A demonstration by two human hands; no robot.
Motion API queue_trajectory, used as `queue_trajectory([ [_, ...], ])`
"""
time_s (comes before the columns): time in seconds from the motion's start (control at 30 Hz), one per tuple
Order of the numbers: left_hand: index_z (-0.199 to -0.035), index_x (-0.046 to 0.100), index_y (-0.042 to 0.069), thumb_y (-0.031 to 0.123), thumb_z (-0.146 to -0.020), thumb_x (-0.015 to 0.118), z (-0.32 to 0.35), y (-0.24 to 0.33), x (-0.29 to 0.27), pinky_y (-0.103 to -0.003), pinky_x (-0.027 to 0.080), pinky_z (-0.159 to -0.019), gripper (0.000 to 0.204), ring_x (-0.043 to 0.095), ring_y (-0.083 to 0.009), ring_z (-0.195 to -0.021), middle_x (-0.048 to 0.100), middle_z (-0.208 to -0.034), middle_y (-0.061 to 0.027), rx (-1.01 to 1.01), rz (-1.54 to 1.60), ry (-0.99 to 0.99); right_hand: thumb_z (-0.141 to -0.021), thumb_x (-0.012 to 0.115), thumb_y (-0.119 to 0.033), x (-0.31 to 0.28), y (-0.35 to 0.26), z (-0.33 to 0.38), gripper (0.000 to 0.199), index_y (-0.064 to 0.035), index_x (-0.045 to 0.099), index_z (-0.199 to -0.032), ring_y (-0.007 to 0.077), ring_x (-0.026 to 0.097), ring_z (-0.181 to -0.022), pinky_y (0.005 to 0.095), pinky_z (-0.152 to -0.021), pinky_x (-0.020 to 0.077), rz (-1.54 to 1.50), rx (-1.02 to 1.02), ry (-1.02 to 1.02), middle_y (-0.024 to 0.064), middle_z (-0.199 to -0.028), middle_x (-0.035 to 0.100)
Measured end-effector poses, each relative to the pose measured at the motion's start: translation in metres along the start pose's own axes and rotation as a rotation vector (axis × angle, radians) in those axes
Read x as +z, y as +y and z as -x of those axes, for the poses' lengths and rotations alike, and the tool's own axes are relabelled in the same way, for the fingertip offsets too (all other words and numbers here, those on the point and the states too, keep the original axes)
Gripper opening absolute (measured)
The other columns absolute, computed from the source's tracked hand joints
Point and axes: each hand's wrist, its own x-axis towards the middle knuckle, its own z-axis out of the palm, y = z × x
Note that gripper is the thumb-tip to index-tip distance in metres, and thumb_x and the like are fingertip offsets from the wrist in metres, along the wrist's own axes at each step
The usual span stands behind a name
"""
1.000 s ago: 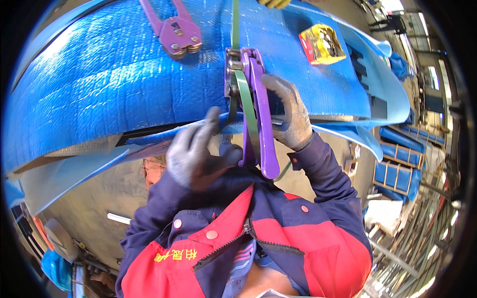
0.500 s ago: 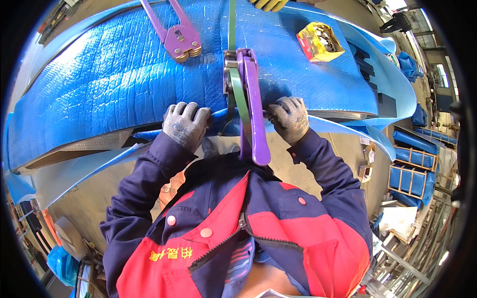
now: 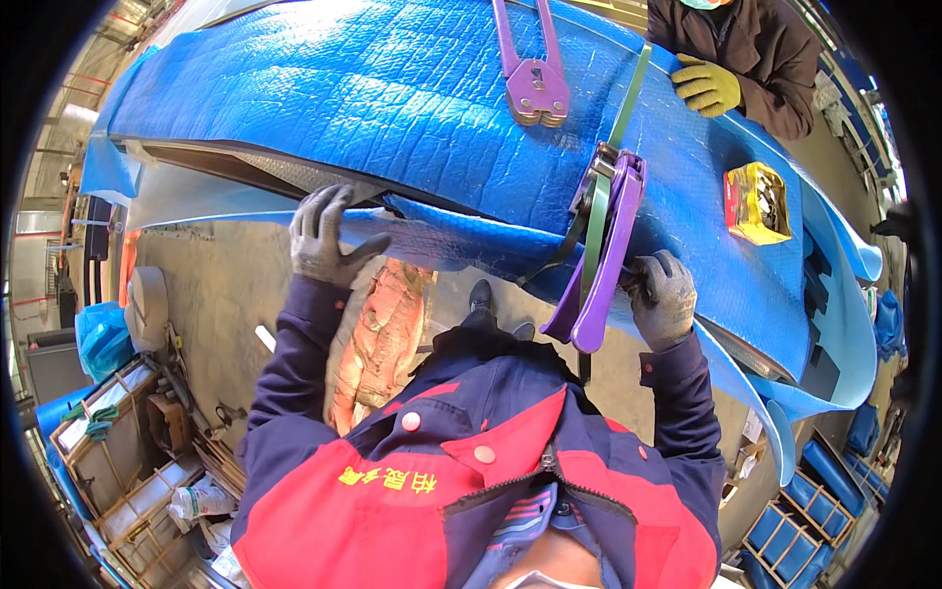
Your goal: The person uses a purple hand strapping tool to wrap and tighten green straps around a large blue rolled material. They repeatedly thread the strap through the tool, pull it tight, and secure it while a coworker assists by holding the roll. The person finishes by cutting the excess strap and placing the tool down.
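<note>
A long bundle lies wrapped in a shiny blue sheet (image 3: 392, 108), whose loose near edge hangs toward me. My left hand (image 3: 329, 240), in a grey glove, is at that edge on the left, thumb spread from the fingers. My right hand (image 3: 663, 299), gloved too, has its fingers curled at the sheet's edge, right of a purple strapping tensioner (image 3: 613, 245); the exact grip is partly hidden. A green strap (image 3: 631, 98) runs over the bundle into the tensioner, and its tail hangs by the handle. Farther back lies a purple strap sealer (image 3: 538, 93), jaws toward me.
A yellow and red box (image 3: 758, 203) of small metal pieces sits on the bundle at right. Across it, another person's yellow-gloved hand (image 3: 706, 86) rests on the sheet. An orange-wrapped object (image 3: 383, 344) is below the near edge. Wooden crates (image 3: 128, 452) stand at left.
The view has swung left, so the bundle and tools appear farther right. My left hand has moved left along the sheet's edge and its fingers have spread. More of the other person shows.
</note>
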Motion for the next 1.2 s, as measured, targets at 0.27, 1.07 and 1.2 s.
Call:
queue_trajectory([
  [0.27,-0.109,0.072,0.013,0.065,-0.073,0.084,0.018,-0.043,0.060,-0.051,0.052,-0.092,0.065,0.070,-0.0362,-0.097,0.074,-0.099,-0.0103,-0.048,-0.080,-0.368,-0.083,0.080,-0.022,0.004,-0.003,0.003,0.028,-0.0105,0.069,-0.106,0.0347,0.063,-0.094,0.0479,-0.080,0.0462,0.099,-0.062,-0.023,0.0113,-0.099,0.064],
  [1.07,-0.141,0.066,0.010,0.036,-0.077,0.088,-0.068,0.081,0.076,-0.050,0.045,-0.108,0.072,0.057,-0.0353,-0.126,0.062,-0.139,-0.0125,0.367,0.276,-0.544,-0.080,0.084,-0.041,-0.006,0.000,-0.004,0.034,-0.0178,0.065,-0.097,0.0313,0.065,-0.092,0.0460,-0.077,0.0485,0.014,0.147,-0.133,0.0057,-0.095,0.063],
  [1.2,-0.132,0.071,0.014,0.031,-0.080,0.085,-0.079,0.080,0.108,-0.048,0.048,-0.096,0.057,0.061,-0.0315,-0.113,0.063,-0.126,-0.0081,0.491,0.282,-0.361,-0.076,0.086,-0.033,-0.013,-0.005,0.029,0.043,-0.0172,0.069,-0.112,0.0298,0.065,-0.107,0.0470,-0.090,0.0493,0.272,0.070,0.017,0.0071,-0.114,0.066],
])
